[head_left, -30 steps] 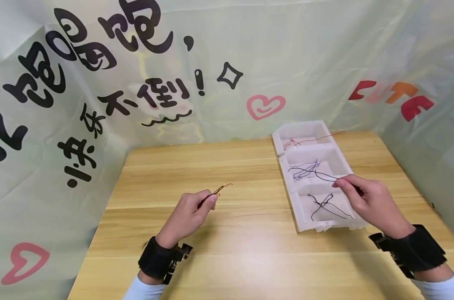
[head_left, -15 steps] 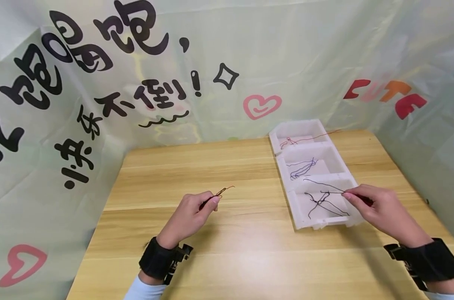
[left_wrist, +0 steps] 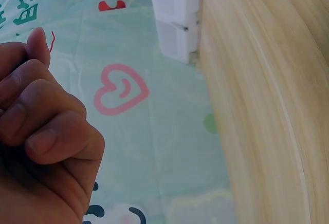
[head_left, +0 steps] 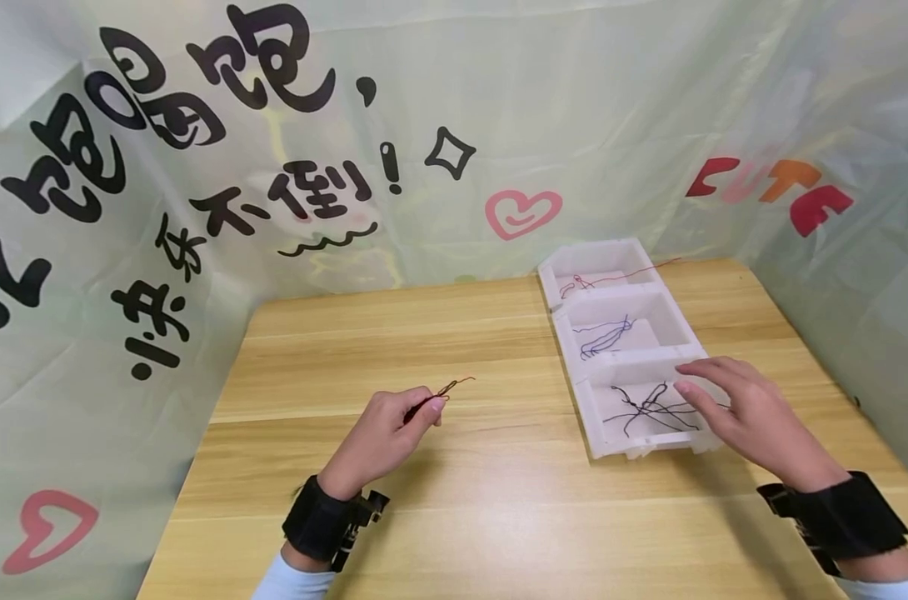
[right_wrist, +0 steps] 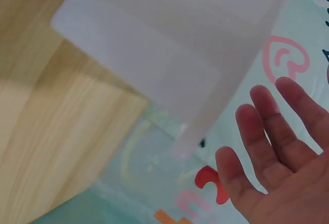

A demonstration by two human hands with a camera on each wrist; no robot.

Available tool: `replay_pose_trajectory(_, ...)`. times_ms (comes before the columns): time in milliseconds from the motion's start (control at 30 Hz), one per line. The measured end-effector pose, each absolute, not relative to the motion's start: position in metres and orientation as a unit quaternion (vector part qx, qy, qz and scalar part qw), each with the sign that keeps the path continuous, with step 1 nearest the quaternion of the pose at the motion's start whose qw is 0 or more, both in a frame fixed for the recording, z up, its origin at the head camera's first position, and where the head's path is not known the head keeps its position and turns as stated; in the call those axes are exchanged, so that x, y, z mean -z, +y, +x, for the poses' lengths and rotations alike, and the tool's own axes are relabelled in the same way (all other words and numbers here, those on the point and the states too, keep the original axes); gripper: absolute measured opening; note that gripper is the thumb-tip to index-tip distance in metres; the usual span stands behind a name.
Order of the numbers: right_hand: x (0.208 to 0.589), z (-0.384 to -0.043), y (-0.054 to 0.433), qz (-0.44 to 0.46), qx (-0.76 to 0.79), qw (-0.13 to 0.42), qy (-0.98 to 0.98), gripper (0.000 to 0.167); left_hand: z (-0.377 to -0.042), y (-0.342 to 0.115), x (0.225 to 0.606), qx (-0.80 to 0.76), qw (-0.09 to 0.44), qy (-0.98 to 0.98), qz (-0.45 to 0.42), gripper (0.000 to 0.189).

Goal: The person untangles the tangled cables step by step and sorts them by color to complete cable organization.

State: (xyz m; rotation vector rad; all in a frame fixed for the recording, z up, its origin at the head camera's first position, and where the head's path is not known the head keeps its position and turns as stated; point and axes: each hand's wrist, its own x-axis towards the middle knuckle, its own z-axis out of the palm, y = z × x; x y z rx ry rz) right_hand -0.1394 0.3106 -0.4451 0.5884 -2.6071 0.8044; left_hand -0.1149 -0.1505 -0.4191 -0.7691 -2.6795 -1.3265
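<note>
On the left side of the table, my left hand [head_left: 382, 437] pinches a small bundle of thin dark and red wires [head_left: 448, 388] between thumb and fingers. A loop and a thin red end stick out past the fingertips; the rest is hidden in the hand. In the left wrist view, a red end [left_wrist: 52, 41] shows beside the curled fingers. My right hand [head_left: 754, 421] is over the near right edge of the white divided tray [head_left: 583, 408], its fingers apart and holding nothing. Beneath and left of it, several black wires [head_left: 645, 410] lie crossed in the nearest compartment.
Blue wires [head_left: 606, 337] lie in the tray's middle compartment. Red wires [head_left: 583, 283] lie in the far one, with one end reaching over the right rim. A printed cloth [head_left: 424, 83] stands behind and beside the wooden table [head_left: 484, 517].
My right hand came from the middle compartment to the nearest one and let go of a black wire, which now lies with the others. My left hand has barely moved.
</note>
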Motion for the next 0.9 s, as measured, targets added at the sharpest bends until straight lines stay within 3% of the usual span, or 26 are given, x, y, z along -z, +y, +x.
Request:
replay_pose_trajectory(533, 0.430, -0.144, 0.275, 0.256, -0.288, 0.190, -0.903, 0.025, -0.115, -0.148, 0.421, 0.442, 0.003, -0.859, -0.259, 0.017)
replay_pose_trajectory(900, 0.426, -0.150, 0.227, 0.349, -0.320, 0.169, -0.864, 0.023, -0.112, -0.140, 0.419, 0.451, -0.011, -0.852, -0.264, 0.016)
